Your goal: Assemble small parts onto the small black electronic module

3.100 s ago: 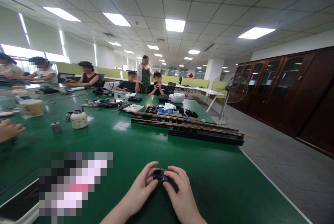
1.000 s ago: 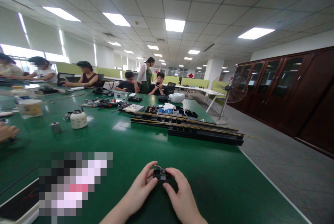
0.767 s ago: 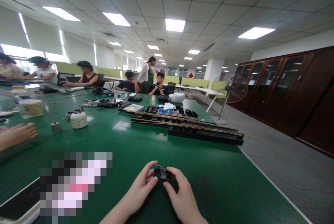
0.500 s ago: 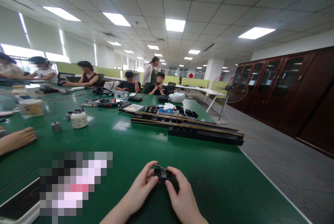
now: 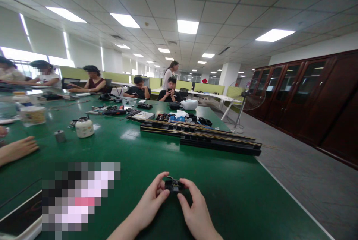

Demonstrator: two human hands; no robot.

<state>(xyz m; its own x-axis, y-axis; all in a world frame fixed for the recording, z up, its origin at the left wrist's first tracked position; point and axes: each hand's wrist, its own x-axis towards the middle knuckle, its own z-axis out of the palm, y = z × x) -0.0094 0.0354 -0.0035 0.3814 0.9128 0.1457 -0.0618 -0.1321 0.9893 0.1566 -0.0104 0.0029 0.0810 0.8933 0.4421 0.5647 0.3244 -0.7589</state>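
Note:
Between my two hands is a small black device with bare electronic parts showing on its upper side and a thin dark piece along its far edge. My left hand grips its left end between thumb and fingers. On the right end, the thumb and fingers of my right hand pinch it. The device is held near the front of the green table; its underside is hidden. What kind of device it is cannot be made out.
Long black rails with thin brass-coloured rods lie across the table ahead. A patterned jar and a grey metal cylinder stand at left. Another person's hand rests at the left edge, near a pixelated patch. Several people sit beyond.
My hands and the black device stay almost in place. In the background, the standing person has moved to the right, behind a seated person.

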